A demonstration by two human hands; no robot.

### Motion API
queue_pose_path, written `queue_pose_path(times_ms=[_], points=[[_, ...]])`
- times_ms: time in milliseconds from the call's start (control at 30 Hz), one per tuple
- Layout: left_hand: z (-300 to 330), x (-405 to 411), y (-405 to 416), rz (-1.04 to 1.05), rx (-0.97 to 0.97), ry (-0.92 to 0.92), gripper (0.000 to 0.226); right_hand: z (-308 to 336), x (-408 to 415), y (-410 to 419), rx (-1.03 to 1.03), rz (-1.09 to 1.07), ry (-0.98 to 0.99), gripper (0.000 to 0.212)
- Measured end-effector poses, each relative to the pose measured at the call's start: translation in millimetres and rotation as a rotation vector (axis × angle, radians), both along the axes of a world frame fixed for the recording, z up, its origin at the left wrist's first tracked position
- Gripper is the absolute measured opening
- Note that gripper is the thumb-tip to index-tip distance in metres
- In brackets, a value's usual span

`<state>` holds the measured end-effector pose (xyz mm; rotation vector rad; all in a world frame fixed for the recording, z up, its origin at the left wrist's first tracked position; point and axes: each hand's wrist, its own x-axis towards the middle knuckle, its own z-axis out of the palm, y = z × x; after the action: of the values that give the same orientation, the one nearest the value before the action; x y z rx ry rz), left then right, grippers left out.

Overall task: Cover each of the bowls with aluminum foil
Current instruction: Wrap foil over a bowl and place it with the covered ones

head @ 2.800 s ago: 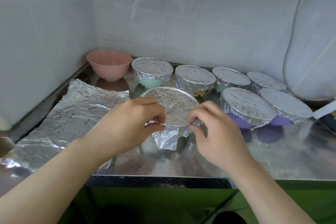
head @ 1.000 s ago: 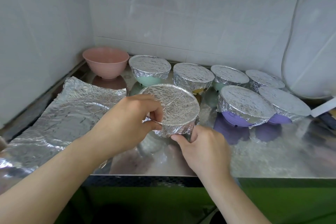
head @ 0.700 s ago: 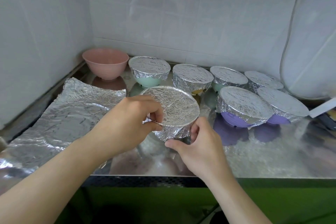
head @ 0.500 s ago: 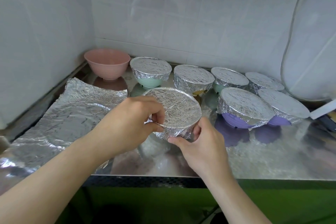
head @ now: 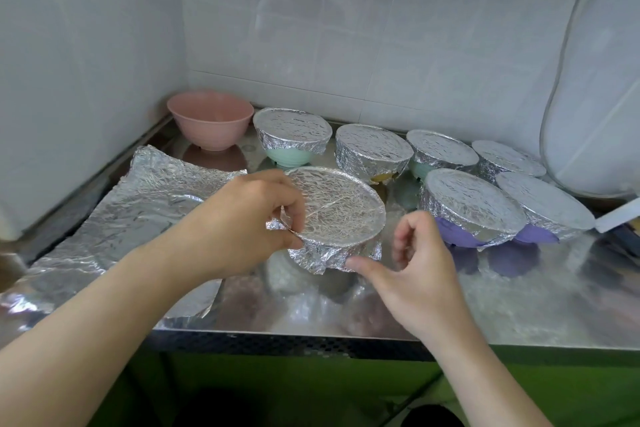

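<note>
A bowl wrapped in crinkled foil (head: 341,215) stands on the steel counter (head: 519,305) in front of me. My left hand (head: 242,225) pinches a fold of foil at the bowl's left rim between thumb and fingers. My right hand (head: 419,267) hovers at the bowl's right front. Its thumb tip touches the lower edge of the foil skirt, and its fingers are loosely curled, off the bowl, holding nothing. An uncovered pink bowl (head: 211,121) sits in the back left corner. A loose foil sheet (head: 138,204) lies flat at the left.
Several foil-covered bowls stand behind and to the right: a green one (head: 292,135), a yellow one (head: 372,152), two purple ones (head: 471,208). A large white appliance (head: 595,107) and a white handle (head: 618,218) fill the right side. Tiled walls close the back and left.
My right hand has let go of the foil at the bowl's front and drawn back to the right, with only the thumb touching. My left hand keeps its pinch at the left rim.
</note>
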<state>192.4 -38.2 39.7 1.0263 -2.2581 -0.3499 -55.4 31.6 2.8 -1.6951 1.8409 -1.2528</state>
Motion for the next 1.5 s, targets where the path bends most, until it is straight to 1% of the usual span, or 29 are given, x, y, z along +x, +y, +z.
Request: queue_pose_path(times_ms=[67,133,200,267,300,367,533,700,800,900,1000,1067,1167,1267,1400,1500], points=[[0.1,1.2,1.1,0.013,0.001,-0.006,0.036,-0.1,1.7,-3.6,-0.021,0.014,-0.021,0.066],[-1.3,-0.1,3.5,0.018,-0.03,-0.013,0.042,-2.4,6.4,-5.9,-0.081,0.048,0.006,0.064],[-3.9,-5.4,6.7,-0.028,-0.102,-0.021,0.04,-3.9,10.8,-6.3,-0.193,0.114,0.082,0.052],[-7.7,-13.1,10.2,-0.084,-0.156,-0.042,0.031,-3.9,14.3,-6.4,-0.297,0.202,0.17,0.034],[-9.8,-16.4,11.1,-0.095,-0.177,-0.047,0.028,-3.5,14.9,-6.8,-0.327,0.231,0.206,0.027],[-14.1,-20.6,11.1,-0.095,-0.21,-0.037,0.025,-2.2,15.3,-7.0,-0.351,0.25,0.243,0.02],[-16.6,-22.7,11.2,-0.08,-0.25,-0.029,0.027,-1.3,13.9,-7.8,-0.343,0.23,0.26,0.02],[-9.3,-6.6,2.3,-0.057,-0.177,-0.04,0.034,0.0,12.8,-7.2,-0.342,0.237,0.255,0.02],[-13.3,-9.4,5.1,-0.015,-0.211,-0.067,0.036,0.0,12.8,-8.5,-0.346,0.244,0.264,0.02],[-18.0,-15.0,8.4,0.019,-0.251,-0.061,0.035,1.4,10.7,-9.2,-0.351,0.242,0.284,0.022],[-17.4,-16.7,7.5,0.008,-0.241,-0.034,0.032,3.6,12.5,-7.6,-0.365,0.292,0.303,0.02],[-15.1,-16.2,7.0,-0.031,-0.203,-0.016,0.03,2.2,17.6,-9.7,-0.365,0.304,0.337,0.019],[-8.3,-9.1,4.5,-0.092,-0.117,-0.014,0.034,-1.5,21.7,-15.6,-0.38,0.278,0.383,0.016],[-0.9,5.4,-1.1,-0.049,-0.076,-0.012,0.033,-1.6,19.4,-17.4,-0.374,0.265,0.385,0.019],[-2.1,10.0,-6.6,-0.006,-0.109,-0.003,0.029,0.6,18.6,-15.5,-0.347,0.261,0.373,0.021],[-6.1,4.0,-6.8,-0.036,-0.126,0.016,0.026,-0.4,19.0,-17.6,-0.358,0.236,0.445,0.027]])
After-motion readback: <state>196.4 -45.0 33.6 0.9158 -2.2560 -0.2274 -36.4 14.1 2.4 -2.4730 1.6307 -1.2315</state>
